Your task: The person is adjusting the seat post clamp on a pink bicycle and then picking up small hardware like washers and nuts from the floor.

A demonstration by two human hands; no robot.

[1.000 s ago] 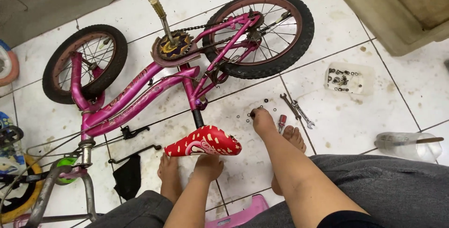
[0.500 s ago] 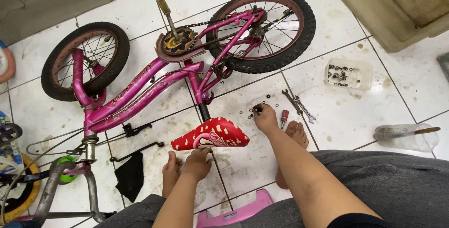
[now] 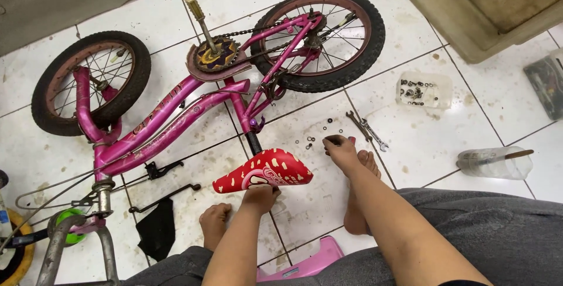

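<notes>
Left hand (image 3: 260, 197) gripped the red saddle (image 3: 262, 171) on the pink bicycle (image 3: 176, 124) lying mid-floor — right hand (image 3: 340, 148) pinched a small nut (image 3: 329, 140) among loose washers (image 3: 309, 141); reassembly looked unfinished — wrenches (image 3: 366, 132) waited alongside.

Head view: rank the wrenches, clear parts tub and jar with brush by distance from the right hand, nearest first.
From the right hand:
1. Wrenches, on the tile just to its right.
2. Clear parts tub, farther right and up.
3. Jar with brush, far right.
</notes>
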